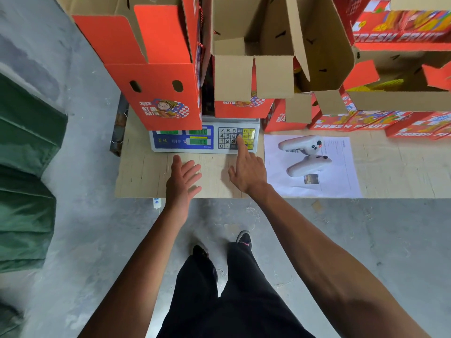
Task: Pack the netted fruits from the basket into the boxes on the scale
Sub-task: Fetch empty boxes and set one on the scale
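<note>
Pressing the scale [207,140] keypad, right hand [246,170] index extended; left hand [181,181] spread, hovering.

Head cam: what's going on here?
A person stands at a table with a scale on it. The right hand has its index finger on the scale's keypad; the left hand hovers open above the table, holding nothing. Two open red boxes sit on the scale. The right one looks empty; no netted fruit or basket is in view. Two white controllers lie on a paper sheet to the right.
</note>
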The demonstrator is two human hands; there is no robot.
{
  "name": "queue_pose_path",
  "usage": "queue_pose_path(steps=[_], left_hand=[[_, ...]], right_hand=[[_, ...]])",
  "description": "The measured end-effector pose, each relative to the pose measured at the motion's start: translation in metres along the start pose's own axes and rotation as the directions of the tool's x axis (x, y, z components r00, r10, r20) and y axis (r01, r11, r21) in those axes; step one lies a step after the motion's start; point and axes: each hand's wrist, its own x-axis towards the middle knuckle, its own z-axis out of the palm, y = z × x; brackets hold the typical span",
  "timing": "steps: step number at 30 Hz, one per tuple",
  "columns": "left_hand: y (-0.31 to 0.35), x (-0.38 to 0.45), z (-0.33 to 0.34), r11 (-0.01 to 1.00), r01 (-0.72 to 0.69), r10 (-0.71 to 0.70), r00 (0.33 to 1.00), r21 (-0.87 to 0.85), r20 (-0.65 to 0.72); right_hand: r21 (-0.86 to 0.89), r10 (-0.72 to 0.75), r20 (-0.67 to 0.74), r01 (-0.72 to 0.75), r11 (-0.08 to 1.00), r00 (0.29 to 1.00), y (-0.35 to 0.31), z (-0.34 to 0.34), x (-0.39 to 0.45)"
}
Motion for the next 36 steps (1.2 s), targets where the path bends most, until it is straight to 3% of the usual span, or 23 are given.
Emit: queue_pose_path(steps=[19,26,29,31,34,36], left_hand=[[0.011,-0.018,-0.011,0.999,0.012,-0.014,0.999,-0.046,-0.034],[0.016,-0.025,-0.012,0.999,-0.021,0.020,0.999,-0.037,-0.034],[0.026,-0.034,-0.009,0.994,-0.112,0.112,0.988,0.006,-0.102],[0.040,-0.045,-0.007,0.950,-0.293,0.307,0.941,0.108,-0.146],[0.076,-0.055,-0.005,0.751,-0.595,0.641,0.761,0.286,-0.099],[0.106,-0.056,-0.001,0.628,-0.703,0.760,0.646,0.335,-0.068]], right_hand=[[-0.118,-0.006,0.046,0.012,0.993,0.999,0.000,-0.008,0.006],[0.001,-0.092,-0.142,0.093,0.996,0.986,-0.012,-0.017,-0.002],[0.076,-0.147,-0.235,0.169,0.983,0.961,-0.026,-0.031,-0.011],[0.128,-0.180,-0.349,0.237,0.963,0.920,-0.041,-0.048,-0.017],[0.192,-0.215,-0.551,0.373,0.908,0.806,-0.068,-0.091,-0.019],[0.173,-0.248,-0.642,0.453,0.874,0.725,-0.083,-0.125,-0.018]])
